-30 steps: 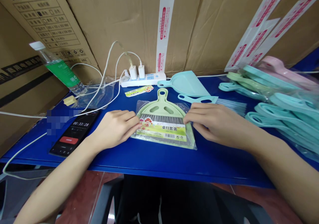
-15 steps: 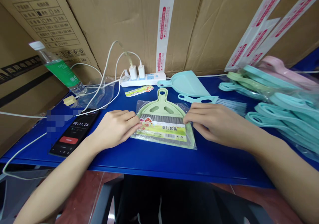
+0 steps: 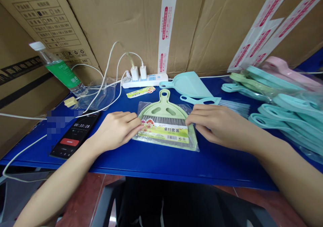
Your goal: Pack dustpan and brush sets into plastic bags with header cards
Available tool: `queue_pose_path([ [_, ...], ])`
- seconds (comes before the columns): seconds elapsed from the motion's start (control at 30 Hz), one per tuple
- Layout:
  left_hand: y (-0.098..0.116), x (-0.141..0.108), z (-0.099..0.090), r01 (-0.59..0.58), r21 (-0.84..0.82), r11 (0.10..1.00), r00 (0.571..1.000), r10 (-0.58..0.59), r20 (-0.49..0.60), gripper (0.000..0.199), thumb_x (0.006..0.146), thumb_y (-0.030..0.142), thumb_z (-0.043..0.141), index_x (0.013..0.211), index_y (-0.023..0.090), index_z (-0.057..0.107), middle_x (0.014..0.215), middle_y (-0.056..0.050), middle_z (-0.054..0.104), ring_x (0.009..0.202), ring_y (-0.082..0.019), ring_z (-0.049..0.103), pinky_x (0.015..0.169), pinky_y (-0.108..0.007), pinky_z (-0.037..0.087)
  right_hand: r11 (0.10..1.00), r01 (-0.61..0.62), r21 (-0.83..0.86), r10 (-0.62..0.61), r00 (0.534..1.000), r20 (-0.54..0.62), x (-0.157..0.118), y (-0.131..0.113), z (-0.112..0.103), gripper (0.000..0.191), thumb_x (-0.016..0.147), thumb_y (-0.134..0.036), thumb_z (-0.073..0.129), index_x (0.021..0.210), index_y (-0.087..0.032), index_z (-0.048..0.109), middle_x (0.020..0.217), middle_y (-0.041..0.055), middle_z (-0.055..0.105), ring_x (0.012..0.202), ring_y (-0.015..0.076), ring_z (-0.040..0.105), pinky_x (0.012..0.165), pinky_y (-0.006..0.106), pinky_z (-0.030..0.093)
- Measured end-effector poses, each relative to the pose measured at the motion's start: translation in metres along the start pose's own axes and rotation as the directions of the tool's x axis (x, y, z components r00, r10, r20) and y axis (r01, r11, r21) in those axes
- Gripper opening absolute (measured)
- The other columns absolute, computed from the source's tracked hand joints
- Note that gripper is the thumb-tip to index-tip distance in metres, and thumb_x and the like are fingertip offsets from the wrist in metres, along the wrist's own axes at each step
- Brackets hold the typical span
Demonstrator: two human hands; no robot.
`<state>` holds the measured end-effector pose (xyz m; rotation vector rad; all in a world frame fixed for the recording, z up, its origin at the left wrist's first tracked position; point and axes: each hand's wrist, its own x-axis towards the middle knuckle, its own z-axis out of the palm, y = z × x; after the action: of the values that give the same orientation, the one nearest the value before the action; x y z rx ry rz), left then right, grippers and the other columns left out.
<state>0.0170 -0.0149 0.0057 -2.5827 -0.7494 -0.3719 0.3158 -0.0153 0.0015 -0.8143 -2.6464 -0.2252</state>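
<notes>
A green dustpan and brush set (image 3: 165,110) lies flat in a clear plastic bag on the blue table (image 3: 156,164), its handle pointing away from me. A printed label card (image 3: 174,132) with mushrooms shows across its lower half. My left hand (image 3: 121,129) pinches the bag's left edge beside the label, fingers curled together. At the opposite edge, my right hand (image 3: 214,124) has its fingers closed on the bag near the bristles. Behind it lie an unbagged light blue dustpan (image 3: 191,84) and a matching brush (image 3: 202,100).
Bagged blue, green and pink sets (image 3: 290,109) are piled at the right. A white power strip (image 3: 145,81) with cables, label cards (image 3: 140,92), a tilted bottle (image 3: 63,73) and a phone (image 3: 75,132) stand or lie left. Cardboard boxes (image 3: 126,21) line the back.
</notes>
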Motion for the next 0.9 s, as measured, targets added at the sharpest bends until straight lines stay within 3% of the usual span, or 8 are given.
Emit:
queue_pose_path([
  [0.37,0.0007,0.0003,-0.0011,0.003,0.014,1.0,1.0,-0.003,0.007,0.04,0.103,0.027,0.031,0.08,0.018,0.062,0.069,0.0,0.062,0.06,-0.013,0.059,0.057,-0.025,0.044,1.0,0.013,-0.001,-0.013,1.0,-0.002,0.0004,0.0009,0.001,0.037,0.09,-0.005,0.034,0.077,-0.019,0.066,0.07,0.0062,0.066,0.068,0.0186,0.059,0.058,0.029,0.043],
  [0.9,0.0013,0.0012,-0.0006,0.078,0.019,0.997,0.994,-0.076,-0.083,0.031,0.103,0.021,0.032,0.084,0.017,0.056,0.067,0.002,0.066,0.052,-0.011,0.059,0.05,-0.023,0.04,1.0,0.018,-0.001,-0.018,1.0,-0.012,0.0007,-0.0001,0.0003,0.037,0.089,-0.005,0.035,0.077,-0.019,0.066,0.07,0.0056,0.068,0.068,0.0186,0.06,0.058,0.029,0.045],
])
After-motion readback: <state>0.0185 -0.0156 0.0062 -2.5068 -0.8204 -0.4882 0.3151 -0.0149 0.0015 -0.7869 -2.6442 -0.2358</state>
